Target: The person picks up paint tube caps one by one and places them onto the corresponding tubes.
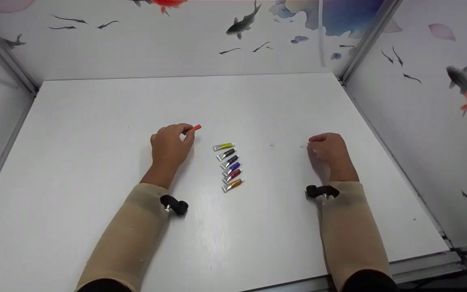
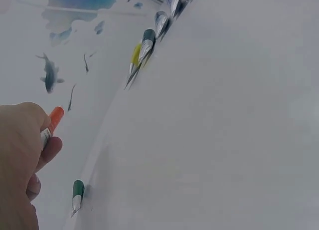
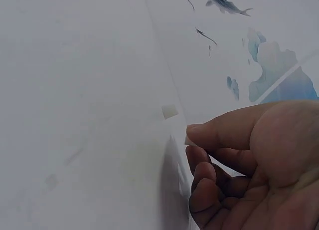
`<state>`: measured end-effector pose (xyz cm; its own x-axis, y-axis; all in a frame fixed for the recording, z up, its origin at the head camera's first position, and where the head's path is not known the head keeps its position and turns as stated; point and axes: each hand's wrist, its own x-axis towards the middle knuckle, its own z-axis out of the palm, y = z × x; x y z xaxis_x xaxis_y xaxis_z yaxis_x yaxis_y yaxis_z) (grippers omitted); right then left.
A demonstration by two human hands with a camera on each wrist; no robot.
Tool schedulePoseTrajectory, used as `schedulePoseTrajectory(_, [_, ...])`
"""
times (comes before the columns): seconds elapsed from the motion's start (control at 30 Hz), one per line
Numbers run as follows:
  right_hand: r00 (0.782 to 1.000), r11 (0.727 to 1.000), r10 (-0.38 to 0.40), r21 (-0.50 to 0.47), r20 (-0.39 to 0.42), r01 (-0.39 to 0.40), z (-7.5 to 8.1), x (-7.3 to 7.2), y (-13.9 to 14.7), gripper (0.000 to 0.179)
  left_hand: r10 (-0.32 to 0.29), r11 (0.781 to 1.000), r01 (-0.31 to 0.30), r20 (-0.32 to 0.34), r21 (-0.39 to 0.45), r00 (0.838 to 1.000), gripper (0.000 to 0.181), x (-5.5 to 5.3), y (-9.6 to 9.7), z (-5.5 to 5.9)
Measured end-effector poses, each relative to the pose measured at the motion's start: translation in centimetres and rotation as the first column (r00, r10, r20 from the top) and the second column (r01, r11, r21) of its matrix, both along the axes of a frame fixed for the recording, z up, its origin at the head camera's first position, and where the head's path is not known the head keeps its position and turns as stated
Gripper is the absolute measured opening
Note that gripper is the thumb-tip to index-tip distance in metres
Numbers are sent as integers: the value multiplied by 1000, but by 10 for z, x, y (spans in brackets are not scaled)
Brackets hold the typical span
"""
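Observation:
My left hand [image 1: 170, 147] pinches a small paint tube with an orange end [image 1: 196, 127] between thumb and fingers. Its silver body is mostly hidden in the grip. In the left wrist view, a green paint tube [image 2: 78, 191] lies on the table below this hand; the head view does not show it. My right hand [image 1: 330, 151] is over the right part of the table. Its thumb and forefinger pinch a tiny whitish flat piece [image 3: 189, 140]. Close beyond those fingertips, a small beige square [image 3: 169, 112] lies on the surface.
Several paint tubes lie in a column between the hands, from a yellow-green tube [image 1: 223, 147] at the far end to an ochre tube [image 1: 232, 185] nearest me. The white table [image 1: 95, 105] is enclosed by fish-painted panels [image 1: 201, 48] at the back and sides.

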<state>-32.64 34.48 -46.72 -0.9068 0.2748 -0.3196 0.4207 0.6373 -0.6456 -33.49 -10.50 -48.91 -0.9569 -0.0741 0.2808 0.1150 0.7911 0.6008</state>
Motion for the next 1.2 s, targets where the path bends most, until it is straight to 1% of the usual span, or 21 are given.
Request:
schedulePoseTrajectory(0.13, [999,997,-28,-71,-41,25,2,0,-1,41,-29,998,27,22,65,999,28,1,0,1])
schedulePoseTrajectory(0.23, [996,989,-43,-145,-78,32,5,0,-5,41,-50,995,46,41,91,998,29,1,0,2])
schedulePoseTrajectory(0.33, [991,977,-52,-210,-127,25,10,0,-11,42,-73,991,66,61,121,995,31,2,2,5])
schedulePoseTrajectory(0.43, [983,966,-49,-260,-179,0,15,1,-21,41,-100,981,85,82,175,992,32,5,5,9])
schedulePoseTrajectory(0.5, [976,956,-37,-291,-215,-28,18,2,-29,40,-124,969,100,94,224,988,32,7,8,13])
schedulePoseTrajectory(0.57, [968,945,-20,-321,-250,-64,22,3,-39,37,-151,953,118,98,279,984,33,9,10,16])
schedulePoseTrajectory(0.7, [942,919,26,-363,-334,-154,28,7,-59,31,-207,918,164,83,360,975,36,14,14,23])
schedulePoseTrajectory(0.8, [918,900,62,-376,-392,-221,34,10,-74,27,-234,899,187,75,397,969,37,18,18,28])
schedulePoseTrajectory(1.0, [882,855,114,-407,-458,-322,44,16,-94,24,-282,859,225,58,459,958,34,27,22,36])
schedulePoseTrajectory(1.07, [870,839,124,-417,-477,-349,46,17,-98,23,-297,849,237,54,471,953,34,29,24,38])
schedulePoseTrajectory(1.17, [858,830,132,-418,-497,-370,49,19,-103,24,-310,842,251,48,477,949,33,33,25,40])
schedulePoseTrajectory(1.2, [855,831,135,-413,-500,-373,50,19,-105,24,-314,840,256,43,477,949,33,34,26,40])
